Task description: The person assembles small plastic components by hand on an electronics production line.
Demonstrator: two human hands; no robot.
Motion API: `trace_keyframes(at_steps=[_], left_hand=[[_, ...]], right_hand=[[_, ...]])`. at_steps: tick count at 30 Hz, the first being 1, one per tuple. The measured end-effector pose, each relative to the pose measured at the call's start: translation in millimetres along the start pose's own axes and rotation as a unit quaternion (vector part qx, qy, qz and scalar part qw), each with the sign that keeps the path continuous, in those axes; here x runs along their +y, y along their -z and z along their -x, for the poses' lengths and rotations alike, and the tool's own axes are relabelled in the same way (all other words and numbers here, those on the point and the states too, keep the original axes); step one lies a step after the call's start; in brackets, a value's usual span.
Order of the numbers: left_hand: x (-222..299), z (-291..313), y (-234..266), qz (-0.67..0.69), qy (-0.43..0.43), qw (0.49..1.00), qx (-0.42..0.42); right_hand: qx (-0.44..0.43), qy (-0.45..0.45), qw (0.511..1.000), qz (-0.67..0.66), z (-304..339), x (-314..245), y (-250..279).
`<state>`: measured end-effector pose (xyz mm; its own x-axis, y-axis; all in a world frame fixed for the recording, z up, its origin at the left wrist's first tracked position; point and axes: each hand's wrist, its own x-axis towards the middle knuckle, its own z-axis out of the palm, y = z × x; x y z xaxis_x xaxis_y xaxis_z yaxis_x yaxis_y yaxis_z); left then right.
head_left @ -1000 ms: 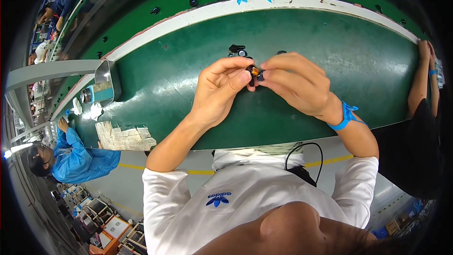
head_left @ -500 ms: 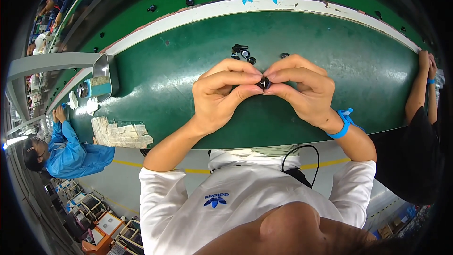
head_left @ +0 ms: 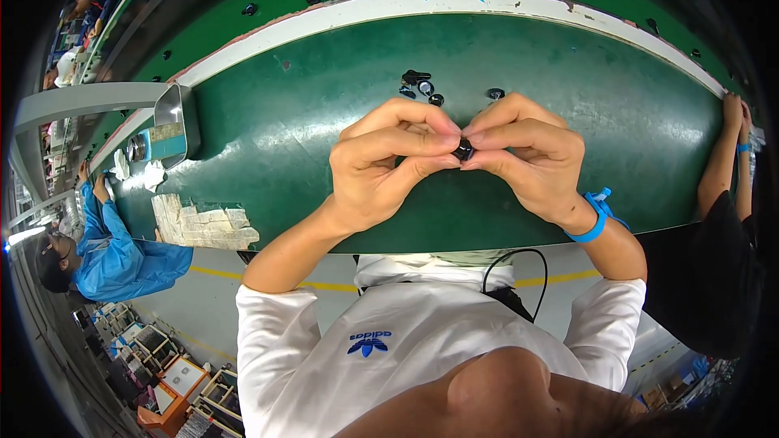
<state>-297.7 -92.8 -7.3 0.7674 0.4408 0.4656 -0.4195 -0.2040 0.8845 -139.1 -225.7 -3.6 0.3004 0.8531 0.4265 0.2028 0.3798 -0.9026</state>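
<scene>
Glossy black and rounded, a part (head_left: 464, 151) sits between the fingertips of the left hand (head_left: 380, 164) and right hand (head_left: 534, 159), both pinching it above the smooth green surface (head_left: 300, 113); beyond lie black pieces (head_left: 416, 77), then a chipped white ledge (head_left: 527, 4).

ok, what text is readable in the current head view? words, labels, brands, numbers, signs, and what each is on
White shirt: blue lettering and blue emblem; legible, wording not copied here.
Blue item at left: any print on its tan patch is too small to read.
Black part in the fingertips: no marking discernible.
No other text I can make out.
</scene>
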Motion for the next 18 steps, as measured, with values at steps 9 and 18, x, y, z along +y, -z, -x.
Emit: trace_keyframes(at_steps=[9,18], left_hand=[[-0.5,-0.8,0.9,-0.043,-0.046,0.998,-0.010],[-0.9,-1.8,2.0,-0.032,-0.024,0.999,-0.009]], right_hand=[[0.014,-0.063,0.993,-0.098,2.8,-0.3,-3.8],[0.004,-0.028,0.998,-0.052,3.0,2.7,-1.7]])
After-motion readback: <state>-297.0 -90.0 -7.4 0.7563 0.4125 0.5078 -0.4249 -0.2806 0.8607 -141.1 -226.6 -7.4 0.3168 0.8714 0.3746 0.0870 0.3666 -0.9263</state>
